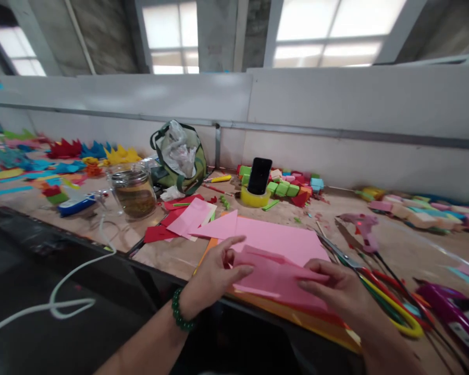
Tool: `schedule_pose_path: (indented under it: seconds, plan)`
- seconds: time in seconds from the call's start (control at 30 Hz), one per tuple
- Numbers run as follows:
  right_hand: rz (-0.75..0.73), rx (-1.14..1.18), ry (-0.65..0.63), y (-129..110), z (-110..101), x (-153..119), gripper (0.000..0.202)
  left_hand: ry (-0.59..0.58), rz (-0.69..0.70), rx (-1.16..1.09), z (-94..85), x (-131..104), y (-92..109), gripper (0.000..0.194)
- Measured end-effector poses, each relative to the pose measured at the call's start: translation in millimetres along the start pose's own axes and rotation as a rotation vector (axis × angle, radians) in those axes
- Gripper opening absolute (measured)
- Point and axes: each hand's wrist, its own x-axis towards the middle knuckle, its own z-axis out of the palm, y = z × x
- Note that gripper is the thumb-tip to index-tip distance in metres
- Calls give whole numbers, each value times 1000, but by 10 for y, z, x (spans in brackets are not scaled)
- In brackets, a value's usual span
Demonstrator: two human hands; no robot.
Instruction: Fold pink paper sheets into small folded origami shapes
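Observation:
A folded sheet of pink paper [266,273] is held between my two hands, just above the near edge of the table. My left hand [222,265], with a green bead bracelet at its wrist, is at the sheet's left end, its thumb and index finger apart around the edge. The right end is pinched between the thumb and fingers of my right hand [328,284]. Beneath lies a larger pink sheet [285,239], on top of orange paper [308,315]. Pink and red pieces of paper [189,216] lie to the left.
To the right are scissors [347,260], a pink glue gun [365,229] and a purple one [445,307]. A phone [259,176] stands in a yellow tape roll [255,197]. A glass jar of tea [134,195] and a green bag [197,166] stand left. A white cable [78,268] hangs off the edge.

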Motion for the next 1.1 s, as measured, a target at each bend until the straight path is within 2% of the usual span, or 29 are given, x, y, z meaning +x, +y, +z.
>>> schedule_pose_path:
  seconds: [0.07, 0.17, 0.3, 0.47, 0.57, 0.63, 0.77, 1.1]
  plan:
    - [13, 57, 54, 7, 39, -36, 28, -30, 43, -53, 18, -7, 11, 32]
    - [42, 249, 165, 26, 87, -72, 35, -20, 35, -91, 47, -39, 24, 35]
    - [69, 403, 265, 31, 126, -94, 57, -8, 5, -126, 69, -75, 29, 37]
    - [103, 371, 259, 29, 159, -129, 64, -1, 24, -196, 84, -77, 44, 32]
    - [87, 342, 262, 43, 181, -146, 65, -19, -20, -268, 97, -80, 49, 33]
    - [70, 326, 265, 51, 199, -162, 66, 9, -44, -287, 105, -81, 38, 32]
    - [71, 291, 274, 60, 222, -205, 70, 68, -60, -250, 114, -79, 2, 34]
    - [53, 164, 312, 74, 223, -245, 65, 79, -19, -175, 112, -114, 73, 43]
